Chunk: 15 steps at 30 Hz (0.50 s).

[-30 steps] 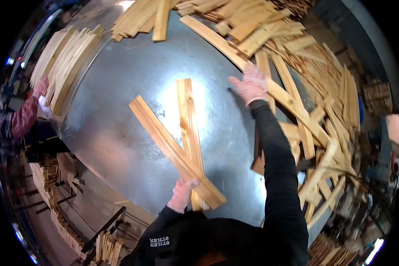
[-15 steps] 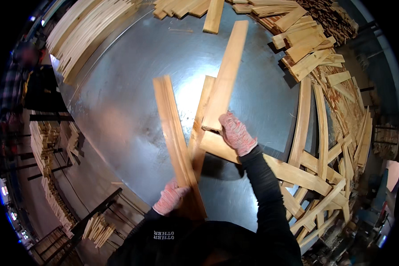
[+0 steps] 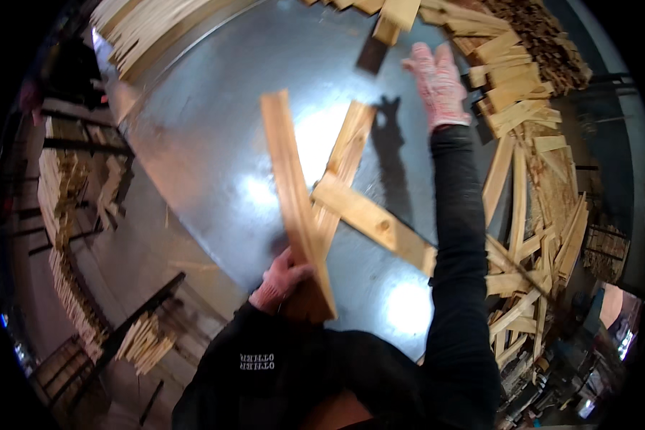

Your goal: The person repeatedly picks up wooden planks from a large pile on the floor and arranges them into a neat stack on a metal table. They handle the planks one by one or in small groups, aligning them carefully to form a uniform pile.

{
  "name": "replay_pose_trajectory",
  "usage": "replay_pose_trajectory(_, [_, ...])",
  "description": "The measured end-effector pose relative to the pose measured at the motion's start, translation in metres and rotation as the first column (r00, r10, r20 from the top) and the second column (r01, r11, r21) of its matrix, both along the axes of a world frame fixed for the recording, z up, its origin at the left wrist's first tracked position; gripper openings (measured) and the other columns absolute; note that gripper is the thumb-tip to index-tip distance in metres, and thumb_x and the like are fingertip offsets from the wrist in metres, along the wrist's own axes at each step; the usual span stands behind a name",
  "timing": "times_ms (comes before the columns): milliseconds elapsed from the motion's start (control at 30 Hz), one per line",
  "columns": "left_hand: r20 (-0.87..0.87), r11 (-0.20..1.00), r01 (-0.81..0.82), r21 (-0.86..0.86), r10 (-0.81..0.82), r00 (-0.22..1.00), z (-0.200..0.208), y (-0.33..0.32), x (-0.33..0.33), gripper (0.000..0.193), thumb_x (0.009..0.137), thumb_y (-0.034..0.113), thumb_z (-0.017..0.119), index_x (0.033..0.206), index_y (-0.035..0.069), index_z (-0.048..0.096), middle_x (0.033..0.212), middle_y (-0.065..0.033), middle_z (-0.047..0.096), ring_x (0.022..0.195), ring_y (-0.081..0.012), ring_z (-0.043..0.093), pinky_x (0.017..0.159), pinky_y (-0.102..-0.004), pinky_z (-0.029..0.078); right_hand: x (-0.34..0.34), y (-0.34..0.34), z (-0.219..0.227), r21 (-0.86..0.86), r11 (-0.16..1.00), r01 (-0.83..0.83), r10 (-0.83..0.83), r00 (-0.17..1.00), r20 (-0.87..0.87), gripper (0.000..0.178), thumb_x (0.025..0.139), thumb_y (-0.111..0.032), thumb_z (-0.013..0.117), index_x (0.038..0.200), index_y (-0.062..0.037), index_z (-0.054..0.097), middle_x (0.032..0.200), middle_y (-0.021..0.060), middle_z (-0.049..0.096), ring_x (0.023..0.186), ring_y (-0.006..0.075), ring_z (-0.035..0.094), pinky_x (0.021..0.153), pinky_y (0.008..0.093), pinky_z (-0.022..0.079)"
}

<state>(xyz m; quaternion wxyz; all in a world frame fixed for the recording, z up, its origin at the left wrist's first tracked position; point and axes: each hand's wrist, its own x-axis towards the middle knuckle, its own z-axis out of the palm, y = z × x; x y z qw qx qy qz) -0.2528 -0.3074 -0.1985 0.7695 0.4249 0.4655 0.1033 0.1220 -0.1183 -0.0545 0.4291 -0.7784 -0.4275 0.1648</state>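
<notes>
My left hand point(image 3: 281, 281), in a pink-and-white knit glove, is closed on the near end of a long wooden board point(image 3: 288, 172) that slants away from me. Stretched out to the far right, my gloved right hand point(image 3: 438, 84) holds nothing, its fingers apart. Its shadow falls on the metal table point(image 3: 215, 129). Just left of its fingertips, at the far side, is a pale wooden piece point(image 3: 400, 11) overlapping another board end. Beside the held board lie a second board point(image 3: 351, 140) and a shorter knotty board point(image 3: 373, 218), which crosses over it; my right forearm hides the ground beyond its right end.
Stacked long strips point(image 3: 158, 32) stand at the far left. Along the right rim, short wood pieces point(image 3: 512, 86) pile up, with crisscrossed boards point(image 3: 516, 287) nearer me. Racks of wood strips point(image 3: 64, 208) and a small bundle point(image 3: 145, 342) stand left of the table.
My right hand has let go of its long board and reached farther away, opening. That board has left the middle of the table. My left hand still grips its board.
</notes>
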Motion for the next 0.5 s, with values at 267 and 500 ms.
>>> replay_pose_trajectory(267, [0.170,0.998,-0.046,-0.050,0.054,0.984,-0.010,0.008,0.010,0.051,0.085,0.017,0.070,0.131,-0.001,0.057,0.114,-0.0066,0.067,0.104,-0.0144,0.062,0.093,-0.0299,0.050,-0.036,-0.313,-0.108,-0.782,0.591,-0.197,0.431,0.897,0.100,0.124,0.064,-0.033,0.091,0.160,-0.0090,0.016,0.144,0.0256,0.049,0.135,0.0418,0.047,0.112,0.0470,0.042])
replay_pose_trajectory(500, [0.071,0.991,-0.071,-0.110,0.079,0.994,-0.013,-0.010,0.031,0.054,0.087,0.021,0.072,0.132,-0.003,0.053,0.114,-0.0098,0.067,0.100,-0.0165,0.063,0.091,-0.0319,0.052,-0.067,-0.305,-0.071,-0.489,0.866,-0.106,0.066,0.993,-0.099,0.100,0.079,-0.030,0.080,0.157,-0.0018,0.024,0.127,0.0267,0.062,0.116,0.0368,0.063,0.096,0.0424,0.053])
